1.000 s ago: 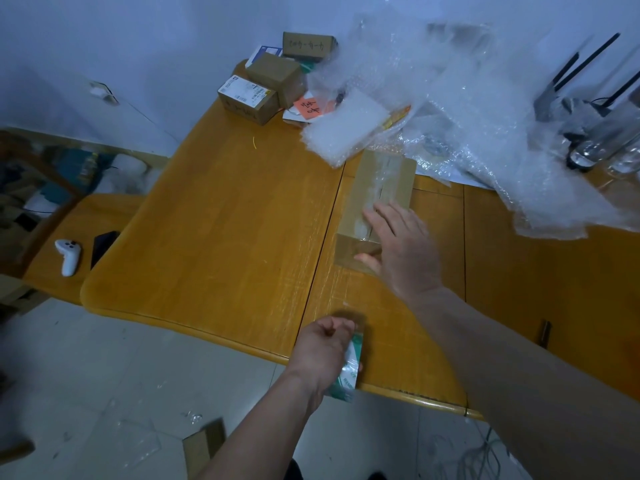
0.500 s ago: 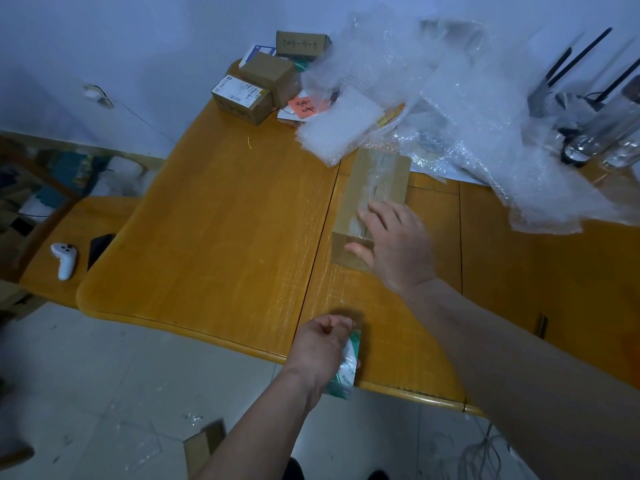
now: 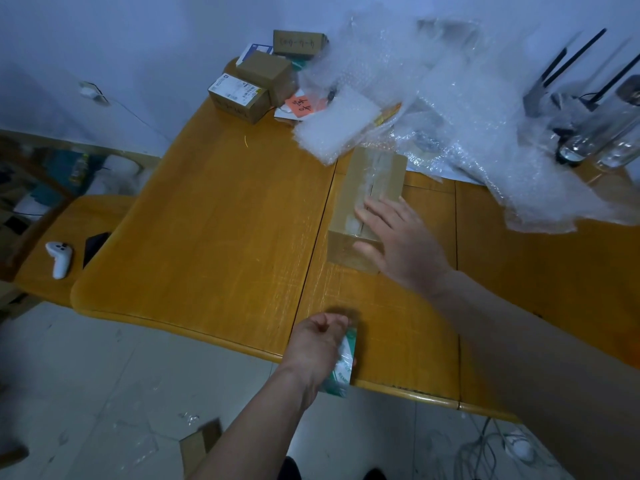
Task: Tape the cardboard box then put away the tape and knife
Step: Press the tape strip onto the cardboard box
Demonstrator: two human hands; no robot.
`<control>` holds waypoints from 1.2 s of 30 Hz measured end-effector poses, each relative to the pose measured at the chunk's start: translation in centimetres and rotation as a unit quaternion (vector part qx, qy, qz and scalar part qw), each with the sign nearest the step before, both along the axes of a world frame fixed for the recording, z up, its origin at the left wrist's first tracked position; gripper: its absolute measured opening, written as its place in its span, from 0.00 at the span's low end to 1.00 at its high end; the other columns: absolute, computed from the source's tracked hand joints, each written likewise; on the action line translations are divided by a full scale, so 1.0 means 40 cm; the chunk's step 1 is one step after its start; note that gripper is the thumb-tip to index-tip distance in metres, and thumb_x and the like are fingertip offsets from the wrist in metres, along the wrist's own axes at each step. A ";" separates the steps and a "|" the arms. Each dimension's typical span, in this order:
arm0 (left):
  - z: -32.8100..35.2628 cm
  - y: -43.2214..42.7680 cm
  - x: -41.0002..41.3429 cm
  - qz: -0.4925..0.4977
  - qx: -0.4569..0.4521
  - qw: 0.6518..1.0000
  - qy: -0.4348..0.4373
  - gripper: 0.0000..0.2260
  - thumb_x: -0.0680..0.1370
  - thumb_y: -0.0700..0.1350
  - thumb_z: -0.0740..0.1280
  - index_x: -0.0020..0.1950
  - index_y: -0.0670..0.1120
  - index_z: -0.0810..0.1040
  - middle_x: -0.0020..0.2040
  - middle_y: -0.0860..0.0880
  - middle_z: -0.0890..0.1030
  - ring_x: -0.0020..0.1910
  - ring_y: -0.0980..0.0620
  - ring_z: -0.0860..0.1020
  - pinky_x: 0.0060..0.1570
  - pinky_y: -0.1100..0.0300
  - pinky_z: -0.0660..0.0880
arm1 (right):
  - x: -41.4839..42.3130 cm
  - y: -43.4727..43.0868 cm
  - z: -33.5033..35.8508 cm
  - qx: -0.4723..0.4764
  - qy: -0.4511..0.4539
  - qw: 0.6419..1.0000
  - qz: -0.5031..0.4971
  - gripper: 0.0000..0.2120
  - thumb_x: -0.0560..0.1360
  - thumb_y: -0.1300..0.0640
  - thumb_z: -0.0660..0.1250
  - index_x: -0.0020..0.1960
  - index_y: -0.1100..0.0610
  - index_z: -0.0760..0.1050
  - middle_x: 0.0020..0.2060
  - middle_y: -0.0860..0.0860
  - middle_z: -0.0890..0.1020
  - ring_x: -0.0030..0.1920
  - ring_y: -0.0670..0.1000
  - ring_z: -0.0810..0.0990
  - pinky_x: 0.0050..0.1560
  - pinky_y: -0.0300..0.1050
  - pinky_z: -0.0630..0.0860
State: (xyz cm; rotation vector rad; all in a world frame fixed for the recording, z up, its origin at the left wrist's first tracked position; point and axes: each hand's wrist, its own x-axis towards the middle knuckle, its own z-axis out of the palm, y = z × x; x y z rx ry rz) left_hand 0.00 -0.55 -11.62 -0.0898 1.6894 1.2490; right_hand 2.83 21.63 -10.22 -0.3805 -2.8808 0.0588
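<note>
Tabletop (image 3: 214, 244): orange wood; rounded near edge runs from lower left to lower right; broad bare stretch left of centre.
Bubble wrap (image 3: 460, 109): large loose heap over the far right, its folded piece touching the far end of the box.
Cardboard box (image 3: 372, 183): long, centre of tabletop, clear tape strip along its top seam.
Small cartons (image 3: 256, 88): cluster at far edge against the wall, well apart from the box.
Right hand (image 3: 401, 244): open, flat, fingers spread on the near end of the box; nothing gripped.
Left hand (image 3: 320, 344): at the near table edge, grip closed on a green-and-white tape roll (image 3: 343, 368).
White controller (image 3: 59, 258): on a low side surface, far left.
</note>
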 end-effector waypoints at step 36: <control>0.015 0.001 -0.005 -0.014 -0.025 0.999 0.018 0.06 0.82 0.48 0.68 0.49 0.49 0.84 0.53 0.41 0.86 0.47 0.43 0.82 0.53 0.46 0.81 | -0.016 -0.028 0.009 0.047 -0.019 0.998 -0.028 0.37 0.75 0.34 0.63 0.72 0.60 0.71 0.70 0.58 0.75 0.72 0.62 0.71 0.75 0.64 0.63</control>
